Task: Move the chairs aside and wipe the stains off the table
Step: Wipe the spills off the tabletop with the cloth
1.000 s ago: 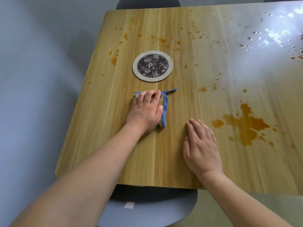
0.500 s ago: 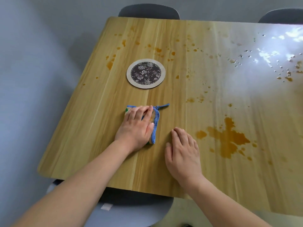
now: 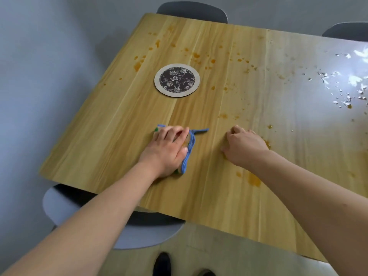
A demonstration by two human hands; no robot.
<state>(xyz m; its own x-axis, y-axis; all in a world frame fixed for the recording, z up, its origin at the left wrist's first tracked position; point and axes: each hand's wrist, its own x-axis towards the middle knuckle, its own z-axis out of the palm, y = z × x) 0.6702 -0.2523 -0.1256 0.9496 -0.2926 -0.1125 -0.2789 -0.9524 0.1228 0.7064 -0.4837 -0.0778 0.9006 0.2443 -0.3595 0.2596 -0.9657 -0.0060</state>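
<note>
Pressing left hand (image 3: 166, 151) on cloth (image 3: 188, 151), stained table (image 3: 111, 140), right hand (image 3: 244, 146) beside

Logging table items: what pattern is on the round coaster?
The coaster has a dark centre with pale floral print and a plain light rim, seen in the head view.

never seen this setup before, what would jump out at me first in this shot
Orange-brown stains spatter the wooden table, the biggest by the right forearm near the front edge. At centre the left hand presses a blue-edged cloth flat, while the right hand rests curled beside it. Behind them lies a round floral coaster.
</note>
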